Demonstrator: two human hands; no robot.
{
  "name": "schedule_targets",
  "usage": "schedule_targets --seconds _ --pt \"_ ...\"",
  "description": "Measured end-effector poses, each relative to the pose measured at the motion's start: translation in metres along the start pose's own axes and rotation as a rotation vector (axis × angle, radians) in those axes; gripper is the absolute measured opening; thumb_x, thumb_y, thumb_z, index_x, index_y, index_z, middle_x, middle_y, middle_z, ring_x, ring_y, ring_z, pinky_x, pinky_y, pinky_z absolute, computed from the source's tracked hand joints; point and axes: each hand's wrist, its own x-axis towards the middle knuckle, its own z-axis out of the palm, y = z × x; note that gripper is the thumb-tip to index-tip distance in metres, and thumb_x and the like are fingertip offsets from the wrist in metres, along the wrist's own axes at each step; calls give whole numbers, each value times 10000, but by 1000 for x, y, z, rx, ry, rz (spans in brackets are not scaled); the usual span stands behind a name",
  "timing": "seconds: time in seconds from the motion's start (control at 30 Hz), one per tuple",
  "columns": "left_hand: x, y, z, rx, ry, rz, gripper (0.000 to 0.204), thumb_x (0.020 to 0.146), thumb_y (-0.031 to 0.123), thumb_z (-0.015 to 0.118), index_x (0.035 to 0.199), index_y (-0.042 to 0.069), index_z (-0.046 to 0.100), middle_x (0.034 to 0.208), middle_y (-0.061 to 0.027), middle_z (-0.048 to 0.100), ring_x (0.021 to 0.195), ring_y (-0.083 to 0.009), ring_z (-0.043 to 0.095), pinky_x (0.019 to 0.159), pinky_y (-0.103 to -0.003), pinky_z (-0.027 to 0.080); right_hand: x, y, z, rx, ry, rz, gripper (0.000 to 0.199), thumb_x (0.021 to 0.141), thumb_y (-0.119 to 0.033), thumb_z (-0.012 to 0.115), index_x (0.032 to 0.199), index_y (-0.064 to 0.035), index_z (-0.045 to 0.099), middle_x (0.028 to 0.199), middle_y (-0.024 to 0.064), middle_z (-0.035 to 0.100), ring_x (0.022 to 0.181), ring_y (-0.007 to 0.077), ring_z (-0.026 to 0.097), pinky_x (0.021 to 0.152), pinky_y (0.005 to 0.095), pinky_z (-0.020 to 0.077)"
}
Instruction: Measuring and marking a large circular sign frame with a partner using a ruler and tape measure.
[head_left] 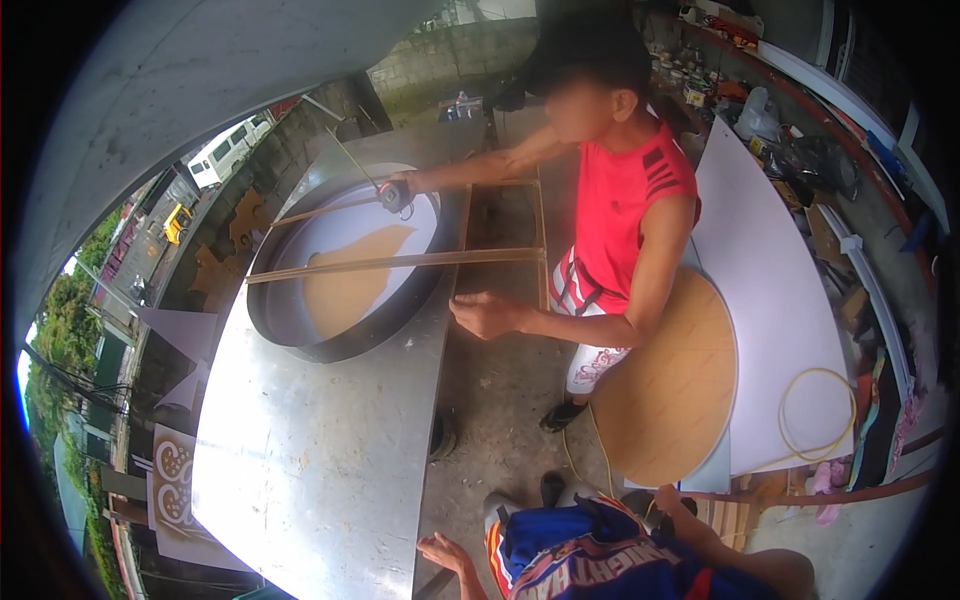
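My left hand (447, 551) is beside the near right edge of the metal-topped table (320, 440), fingers apart and nothing in it. My right hand (674, 502) is by the lower edge of a large oval brown board (680, 390). Its fingers look curled, with something dark beneath them that I cannot make out. Across the table, a co-worker in a red sleeveless shirt (640, 190) holds a tape measure (394, 195), its yellow blade pulled out. It is over a dark oval frame (400, 335) crossed by wooden strips (400, 262). The co-worker's other hand (487, 313) is beside the frame.
Behind the oval board leans a large white sheet (760, 300). A yellow cable (783, 420) loops on it, and more cable trails over the concrete floor (510, 400). Cluttered shelves (790, 130) line the right side. Cut panels (180, 500) stand left of the table.
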Motion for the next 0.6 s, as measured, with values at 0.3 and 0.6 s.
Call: schedule_targets --seconds 0.3,0.6 --pt "-1 13 -10 -65 -111 112 311 853 96 651 1098 -7 490 954 -166 557 969 -357 508 869 -462 390 -60 -88 -35 183 242 -278 145 660 -225 684 715 -99 729 668 154 648 646 335 652 576 440 485" --pt "-24 -107 -110 -7 -76 -38 278 863 101 648 1071 -10 500 929 -172 568 941 -362 522 846 -459 402 -94 -182 -64 575 -2 -134 166 744 -196 615 727 -60 708 691 166 658 597 288 661 580 411 502"
